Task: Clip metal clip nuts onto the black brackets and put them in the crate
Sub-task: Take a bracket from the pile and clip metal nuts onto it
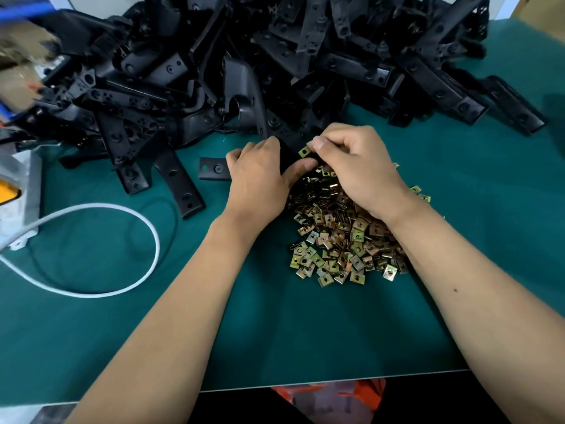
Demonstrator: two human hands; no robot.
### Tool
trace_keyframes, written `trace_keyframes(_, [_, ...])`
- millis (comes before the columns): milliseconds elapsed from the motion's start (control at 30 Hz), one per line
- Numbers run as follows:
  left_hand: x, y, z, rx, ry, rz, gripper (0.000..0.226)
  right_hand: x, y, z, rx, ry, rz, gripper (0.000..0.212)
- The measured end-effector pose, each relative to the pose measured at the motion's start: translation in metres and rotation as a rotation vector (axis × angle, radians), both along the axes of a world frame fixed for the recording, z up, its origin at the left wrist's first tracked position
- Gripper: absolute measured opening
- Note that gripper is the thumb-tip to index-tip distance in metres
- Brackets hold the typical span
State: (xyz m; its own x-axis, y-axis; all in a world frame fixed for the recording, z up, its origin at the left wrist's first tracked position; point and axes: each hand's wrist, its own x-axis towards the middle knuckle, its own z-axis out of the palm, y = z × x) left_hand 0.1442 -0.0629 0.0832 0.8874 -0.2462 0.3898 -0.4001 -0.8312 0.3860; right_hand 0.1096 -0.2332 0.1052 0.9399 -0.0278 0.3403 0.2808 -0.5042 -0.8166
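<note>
My left hand [260,182] grips a black bracket [214,169] lying flat on the green mat; one end sticks out to the left of my fingers. My right hand [354,166] pinches a brass-coloured clip nut [304,152] against the bracket's other end, between thumb and forefinger. A loose heap of clip nuts [342,240] lies under and in front of my right wrist. The crate is not in view.
A large pile of black brackets [275,62] fills the back of the green table [91,332]. A white cable [122,246] loops at the left, running to a white box [21,191] at the left edge. The table's front edge [336,381] runs close to me.
</note>
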Motion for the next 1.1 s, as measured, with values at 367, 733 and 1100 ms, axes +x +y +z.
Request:
trace_keyframes(367, [0.008, 0.021, 0.003, -0.441, 0.082, 0.058, 0.086, -0.001, -0.014, 0.002, -0.454, 0.125, 0.131, 0.013])
trace_keyframes(733, [0.007, 0.02, 0.002, -0.48, 0.077, 0.103, 0.089, 0.007, -0.002, -0.009, -0.653, 0.082, 0.084, 0.034])
trace_keyframes(1100, [0.009, 0.023, 0.005, -0.685, 0.088, 0.128, 0.092, 0.002, 0.0, -0.005, -0.557, 0.023, 0.15, 0.009])
